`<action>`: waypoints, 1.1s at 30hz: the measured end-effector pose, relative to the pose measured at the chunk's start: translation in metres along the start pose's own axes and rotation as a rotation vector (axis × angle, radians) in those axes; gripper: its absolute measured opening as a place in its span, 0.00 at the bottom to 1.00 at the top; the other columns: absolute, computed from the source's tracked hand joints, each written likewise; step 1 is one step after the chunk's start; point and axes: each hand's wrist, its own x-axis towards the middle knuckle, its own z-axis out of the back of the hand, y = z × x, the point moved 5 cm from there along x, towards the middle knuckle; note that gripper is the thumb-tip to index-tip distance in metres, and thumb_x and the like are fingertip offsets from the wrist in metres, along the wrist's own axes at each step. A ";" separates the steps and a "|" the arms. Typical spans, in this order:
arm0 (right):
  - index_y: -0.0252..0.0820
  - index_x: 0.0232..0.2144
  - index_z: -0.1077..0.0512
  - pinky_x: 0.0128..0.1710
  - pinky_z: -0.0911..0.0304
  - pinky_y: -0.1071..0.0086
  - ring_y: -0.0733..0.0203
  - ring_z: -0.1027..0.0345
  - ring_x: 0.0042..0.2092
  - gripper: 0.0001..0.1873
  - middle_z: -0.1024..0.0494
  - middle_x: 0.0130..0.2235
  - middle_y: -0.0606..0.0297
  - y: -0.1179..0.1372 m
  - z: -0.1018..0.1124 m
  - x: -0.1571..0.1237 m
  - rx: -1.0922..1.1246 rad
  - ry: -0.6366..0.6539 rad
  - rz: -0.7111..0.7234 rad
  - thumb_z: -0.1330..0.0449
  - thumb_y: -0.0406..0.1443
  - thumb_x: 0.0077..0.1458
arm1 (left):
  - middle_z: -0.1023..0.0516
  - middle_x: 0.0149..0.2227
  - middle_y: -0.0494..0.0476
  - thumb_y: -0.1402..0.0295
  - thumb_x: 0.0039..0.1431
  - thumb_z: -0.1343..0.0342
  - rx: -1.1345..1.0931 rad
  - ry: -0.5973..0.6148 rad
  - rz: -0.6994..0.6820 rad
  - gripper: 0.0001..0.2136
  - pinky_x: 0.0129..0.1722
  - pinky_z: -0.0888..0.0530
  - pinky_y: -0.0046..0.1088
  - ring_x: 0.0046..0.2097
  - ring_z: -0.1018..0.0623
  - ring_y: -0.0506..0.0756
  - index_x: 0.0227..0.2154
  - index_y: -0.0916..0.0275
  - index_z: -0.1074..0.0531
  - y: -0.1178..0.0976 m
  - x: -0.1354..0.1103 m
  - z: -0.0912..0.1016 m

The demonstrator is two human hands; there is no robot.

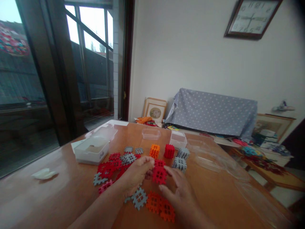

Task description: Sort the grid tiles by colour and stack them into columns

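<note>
In the middle of the table, my left hand (139, 170) pinches a red waffle-shaped interlocking tile (159, 175) at its left edge. Another red tile shows just behind it. My right hand (178, 186) has its thumb and fingers curled at the right edge of the same tile. Under my wrists lie a grey tile (139, 197) and orange tiles (160, 205). Loose red tiles (106, 169) are heaped to the left, mixed with grey ones. Beyond my hands stand an orange stack (154, 151), a red stack (169, 151) and grey stacks (179, 164).
A white plastic box (89, 156) stands at the left, near a crumpled white scrap (44, 174). Clear containers (151, 134) and a whitish box (178, 140) sit toward the back. Transparent lids (207, 161) lie at the right on the wooden table (214, 203).
</note>
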 end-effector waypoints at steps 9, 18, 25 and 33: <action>0.47 0.56 0.28 0.58 0.40 0.52 0.46 0.35 0.57 0.28 0.26 0.55 0.56 -0.019 0.024 0.059 -0.198 0.050 -0.048 0.35 0.45 0.53 | 0.28 0.60 0.72 0.50 0.65 0.48 -0.065 -0.184 -0.047 0.28 0.59 0.32 0.37 0.59 0.26 0.60 0.57 0.68 0.33 0.000 0.005 0.012; 0.55 0.55 0.26 0.64 0.61 0.39 0.36 0.55 0.70 0.30 0.33 0.64 0.57 -0.042 0.002 0.068 -0.363 0.254 -0.109 0.34 0.52 0.50 | 0.49 0.71 0.67 0.40 0.64 0.61 -0.077 -0.043 0.106 0.42 0.70 0.48 0.35 0.71 0.44 0.58 0.70 0.69 0.53 0.001 -0.004 -0.007; 0.47 0.61 0.32 0.65 0.71 0.33 0.33 0.64 0.72 0.36 0.39 0.67 0.53 -0.038 0.004 0.062 -0.314 0.226 -0.093 0.34 0.49 0.51 | 0.55 0.73 0.64 0.40 0.65 0.64 -0.055 0.010 0.100 0.43 0.71 0.53 0.35 0.72 0.50 0.56 0.71 0.68 0.58 -0.001 -0.007 -0.014; 0.44 0.58 0.29 0.62 0.40 0.51 0.48 0.32 0.60 0.24 0.26 0.59 0.55 -0.028 -0.004 0.005 0.261 -0.175 -0.288 0.48 0.44 0.63 | 0.65 0.72 0.53 0.37 0.62 0.64 -0.073 0.016 0.147 0.43 0.71 0.64 0.36 0.72 0.66 0.55 0.71 0.63 0.56 0.003 -0.012 -0.026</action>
